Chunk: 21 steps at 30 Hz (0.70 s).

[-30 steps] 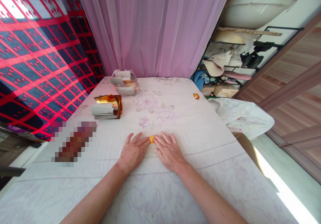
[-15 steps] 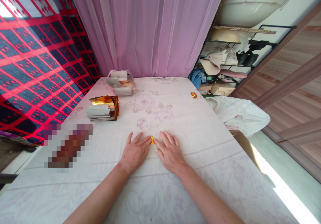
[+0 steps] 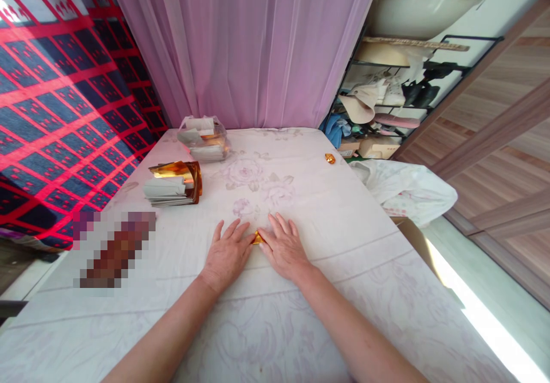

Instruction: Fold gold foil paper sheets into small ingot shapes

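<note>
A small folded piece of gold foil paper (image 3: pixel 258 238) lies between my two hands on the cloth-covered table, its visible part roughly triangular. My left hand (image 3: pixel 227 255) holds its left end with the thumb side, while the other fingers spread out over the cloth. At the right end, my right hand (image 3: pixel 284 248) grips it the same way, its outer fingers stretched forward. The fingertips hide both ends of the foil. Farther off to the right sits a small folded gold foil piece (image 3: pixel 329 158), apart from my hands.
A stack of grey-backed gold foil sheets (image 3: pixel 172 187) lies at the left, with a clear plastic bag (image 3: pixel 205 141) of similar sheets behind it. A blurred-out patch (image 3: pixel 116 248) covers something at the left edge. White plastic bag (image 3: pixel 412 191) and shelf rack (image 3: pixel 399 65) stand right.
The foil between my fingers has gone from a flat-looking strip to a more triangular shape. Both hands remain beside it, and the whole view has shifted slightly.
</note>
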Each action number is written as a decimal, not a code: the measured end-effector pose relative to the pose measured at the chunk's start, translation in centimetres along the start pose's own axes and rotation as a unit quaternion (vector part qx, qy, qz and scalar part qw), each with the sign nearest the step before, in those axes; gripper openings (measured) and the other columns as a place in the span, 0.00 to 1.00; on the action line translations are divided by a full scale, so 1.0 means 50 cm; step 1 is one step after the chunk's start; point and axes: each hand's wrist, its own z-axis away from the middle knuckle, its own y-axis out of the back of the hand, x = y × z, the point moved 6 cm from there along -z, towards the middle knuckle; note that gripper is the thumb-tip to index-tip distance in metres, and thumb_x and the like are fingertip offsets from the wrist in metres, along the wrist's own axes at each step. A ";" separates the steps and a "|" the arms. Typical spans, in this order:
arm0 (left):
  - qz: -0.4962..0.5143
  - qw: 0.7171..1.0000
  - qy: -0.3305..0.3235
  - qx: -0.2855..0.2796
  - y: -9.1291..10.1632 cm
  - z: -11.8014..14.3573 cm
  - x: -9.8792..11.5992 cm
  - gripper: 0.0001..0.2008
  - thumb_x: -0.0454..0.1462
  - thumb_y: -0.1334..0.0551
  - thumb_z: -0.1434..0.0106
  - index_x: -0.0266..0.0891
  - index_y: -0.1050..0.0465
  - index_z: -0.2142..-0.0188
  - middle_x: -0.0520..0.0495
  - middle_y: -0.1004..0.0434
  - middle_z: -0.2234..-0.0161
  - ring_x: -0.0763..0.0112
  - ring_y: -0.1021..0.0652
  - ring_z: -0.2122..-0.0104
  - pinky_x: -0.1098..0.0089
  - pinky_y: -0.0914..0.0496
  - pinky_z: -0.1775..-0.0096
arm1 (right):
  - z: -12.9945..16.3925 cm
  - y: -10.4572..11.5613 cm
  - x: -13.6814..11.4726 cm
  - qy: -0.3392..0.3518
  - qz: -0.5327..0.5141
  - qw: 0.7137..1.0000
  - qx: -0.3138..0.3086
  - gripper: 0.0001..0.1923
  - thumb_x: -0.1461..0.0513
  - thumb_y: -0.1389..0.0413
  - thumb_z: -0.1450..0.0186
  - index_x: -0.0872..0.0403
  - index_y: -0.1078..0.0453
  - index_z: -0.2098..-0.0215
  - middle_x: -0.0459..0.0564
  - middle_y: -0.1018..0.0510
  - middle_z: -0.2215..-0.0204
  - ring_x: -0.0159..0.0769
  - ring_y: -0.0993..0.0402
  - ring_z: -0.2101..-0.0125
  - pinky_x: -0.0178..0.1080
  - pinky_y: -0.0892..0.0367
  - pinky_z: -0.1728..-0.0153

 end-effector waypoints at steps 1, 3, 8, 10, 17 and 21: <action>0.002 1.000 0.003 0.001 0.001 0.000 -0.001 0.15 0.40 0.45 0.31 0.50 0.24 0.50 0.46 0.27 0.43 0.52 0.32 0.41 0.43 0.45 0.39 | -0.002 -0.002 0.001 0.003 0.002 1.000 -0.004 0.19 0.55 0.51 0.29 0.46 0.31 0.42 0.59 0.41 0.35 0.51 0.52 0.34 0.60 0.51 0.39; 0.007 1.000 0.008 0.007 0.004 0.001 -0.004 0.14 0.41 0.45 0.31 0.51 0.23 0.51 0.46 0.27 0.43 0.51 0.32 0.41 0.42 0.45 0.40 | 0.002 -0.003 0.006 0.011 0.008 1.000 -0.008 0.20 0.55 0.51 0.29 0.45 0.33 0.41 0.59 0.42 0.34 0.51 0.53 0.34 0.60 0.52 0.39; 0.017 1.000 0.019 0.018 0.009 0.003 -0.012 0.13 0.42 0.44 0.31 0.53 0.22 0.54 0.46 0.26 0.45 0.51 0.31 0.41 0.41 0.44 0.40 | 0.032 0.001 0.035 0.021 0.030 0.999 -0.010 0.21 0.56 0.48 0.31 0.42 0.34 0.40 0.56 0.42 0.34 0.50 0.52 0.34 0.60 0.54 0.38; 0.030 0.999 0.022 0.015 0.005 0.002 -0.015 0.12 0.41 0.43 0.32 0.52 0.22 0.54 0.46 0.25 0.46 0.51 0.31 0.42 0.41 0.44 0.41 | 0.040 0.006 0.040 0.020 0.032 0.999 -0.008 0.21 0.57 0.48 0.31 0.44 0.34 0.40 0.57 0.41 0.35 0.50 0.51 0.34 0.59 0.53 0.38; 0.128 0.991 0.042 0.007 -0.020 0.002 -0.027 0.11 0.39 0.42 0.32 0.49 0.23 0.54 0.47 0.23 0.48 0.58 0.28 0.46 0.46 0.44 0.41 | 0.027 0.009 0.028 -0.027 -0.046 0.998 0.019 0.14 0.59 0.44 0.33 0.49 0.27 0.50 0.54 0.28 0.46 0.43 0.34 0.46 0.46 0.40 0.47; 0.156 0.986 0.057 0.005 -0.018 0.002 -0.028 0.11 0.40 0.43 0.31 0.46 0.24 0.54 0.47 0.22 0.49 0.60 0.27 0.47 0.49 0.44 0.41 | 0.019 0.006 0.026 -0.028 -0.071 0.996 0.053 0.09 0.61 0.46 0.32 0.48 0.24 0.57 0.50 0.23 0.53 0.40 0.31 0.53 0.43 0.39 0.52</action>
